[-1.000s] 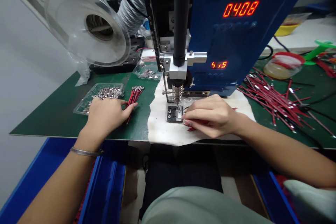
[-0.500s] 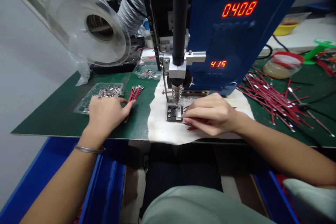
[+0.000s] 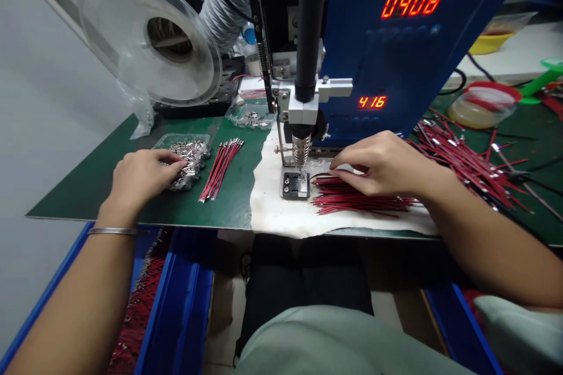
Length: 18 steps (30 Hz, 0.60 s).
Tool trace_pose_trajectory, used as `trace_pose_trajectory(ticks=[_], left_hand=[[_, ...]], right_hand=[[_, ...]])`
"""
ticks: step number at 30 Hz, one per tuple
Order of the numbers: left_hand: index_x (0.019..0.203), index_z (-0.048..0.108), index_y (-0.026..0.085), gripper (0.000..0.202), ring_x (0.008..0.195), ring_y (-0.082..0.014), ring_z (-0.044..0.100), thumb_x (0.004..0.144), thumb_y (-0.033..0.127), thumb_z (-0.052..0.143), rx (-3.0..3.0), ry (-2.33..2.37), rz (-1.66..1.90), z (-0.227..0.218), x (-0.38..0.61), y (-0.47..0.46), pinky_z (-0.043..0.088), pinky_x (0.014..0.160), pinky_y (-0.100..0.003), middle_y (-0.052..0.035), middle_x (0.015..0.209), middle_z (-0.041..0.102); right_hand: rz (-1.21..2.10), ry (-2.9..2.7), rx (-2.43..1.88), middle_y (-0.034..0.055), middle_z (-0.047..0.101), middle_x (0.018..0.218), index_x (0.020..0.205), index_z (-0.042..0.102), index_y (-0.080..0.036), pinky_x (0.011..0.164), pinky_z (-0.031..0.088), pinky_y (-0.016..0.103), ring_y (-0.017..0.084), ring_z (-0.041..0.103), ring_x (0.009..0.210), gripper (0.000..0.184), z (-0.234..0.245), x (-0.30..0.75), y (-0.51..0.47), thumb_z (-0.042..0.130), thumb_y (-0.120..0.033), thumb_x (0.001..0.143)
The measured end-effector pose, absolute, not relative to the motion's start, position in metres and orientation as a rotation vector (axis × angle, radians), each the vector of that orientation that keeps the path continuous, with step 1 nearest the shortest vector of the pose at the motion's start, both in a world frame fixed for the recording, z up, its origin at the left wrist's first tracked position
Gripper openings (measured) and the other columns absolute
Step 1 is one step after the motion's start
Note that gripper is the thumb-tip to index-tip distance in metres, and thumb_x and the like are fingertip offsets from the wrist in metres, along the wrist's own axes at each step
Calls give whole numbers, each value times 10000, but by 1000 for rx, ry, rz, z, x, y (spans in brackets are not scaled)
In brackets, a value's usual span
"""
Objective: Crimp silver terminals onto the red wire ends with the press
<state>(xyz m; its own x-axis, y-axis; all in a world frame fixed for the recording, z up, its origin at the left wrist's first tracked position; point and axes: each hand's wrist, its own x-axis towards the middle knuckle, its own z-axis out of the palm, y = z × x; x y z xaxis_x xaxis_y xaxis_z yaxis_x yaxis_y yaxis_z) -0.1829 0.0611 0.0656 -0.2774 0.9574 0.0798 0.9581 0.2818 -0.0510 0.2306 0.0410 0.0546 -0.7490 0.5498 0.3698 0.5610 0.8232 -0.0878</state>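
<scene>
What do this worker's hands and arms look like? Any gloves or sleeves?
No gloves: the left hand and the right hand are bare, and both forearms are uncovered as far as the picture shows. A thin silver-coloured bangle circles the left wrist.

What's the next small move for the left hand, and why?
Likely pinch one piece from the metal terminals and bring it to the fixture: the left hand has fingertips on that pile, while the right hand rests on the red wires beside the fixture.
</scene>
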Motion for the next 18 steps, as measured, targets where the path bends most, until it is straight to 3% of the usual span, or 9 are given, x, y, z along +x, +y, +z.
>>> trace_pose_trajectory(ticks=[7,12,16,18], left_hand=[[994,768,206,447,701,-246,528,803,571,594,-1820,-2353,-339,56,-187,57,352,673,-329,-39,591,558],[992,747,182,343,701,-180,554,859,467,608,-1835,-2199,-720,55,-164,42,404,663,-301,-26,707,627],[831,756,176,202,602,-129,544,820,371,706,-1973,-1848,-1609,49,-110,16,419,595,-276,-5,693,674],[824,765,187,160,667,-132,570,857,319,680,-2100,-1722,-1738,43,-81,5,437,657,-282,-5,717,672]], right_hand=[[25,-2812,-1022,32,740,793,893,734,-203,605,392,261,152,639,650,192,56,228,43,550,-258,884],[171,-2830,-960,36,749,838,942,731,-205,619,407,257,154,666,690,194,57,226,42,558,-281,903],[271,-2849,-923,6,755,861,949,731,-232,649,409,252,150,679,725,174,53,222,41,582,-302,892],[284,-2872,-917,1,751,836,931,729,-233,645,399,249,150,674,711,157,51,219,40,590,-282,878]])
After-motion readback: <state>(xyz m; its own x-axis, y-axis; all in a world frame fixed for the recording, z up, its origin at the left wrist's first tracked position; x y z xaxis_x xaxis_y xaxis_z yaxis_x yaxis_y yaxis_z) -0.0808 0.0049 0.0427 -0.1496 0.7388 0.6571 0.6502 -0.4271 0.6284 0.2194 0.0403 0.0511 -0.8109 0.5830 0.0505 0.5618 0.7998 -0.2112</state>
